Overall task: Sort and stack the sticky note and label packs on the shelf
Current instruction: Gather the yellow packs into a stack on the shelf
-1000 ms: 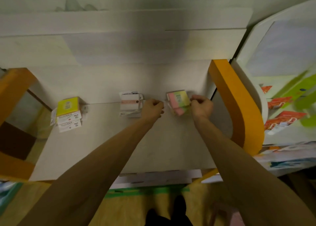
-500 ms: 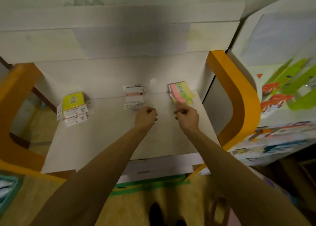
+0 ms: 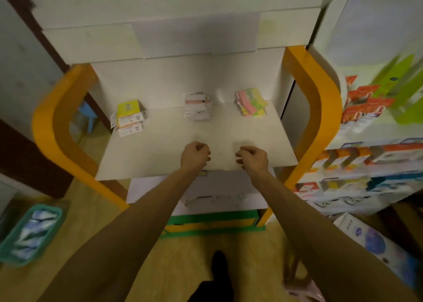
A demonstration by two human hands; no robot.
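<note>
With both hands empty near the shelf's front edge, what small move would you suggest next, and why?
Probably reach the left hand to the white label packs at the back of the shelf and square them up: they lie askew, and the right hand holds nothing either.

A white shelf (image 3: 160,155) is framed by orange side rails (image 3: 313,109). A yellow pack (image 3: 128,107) is seen on white and orange ones, a white stack (image 3: 198,107) marked with red, and pink and yellow-green notes (image 3: 250,104). A teal basket (image 3: 29,233) is seen on the yellowish floor
</note>
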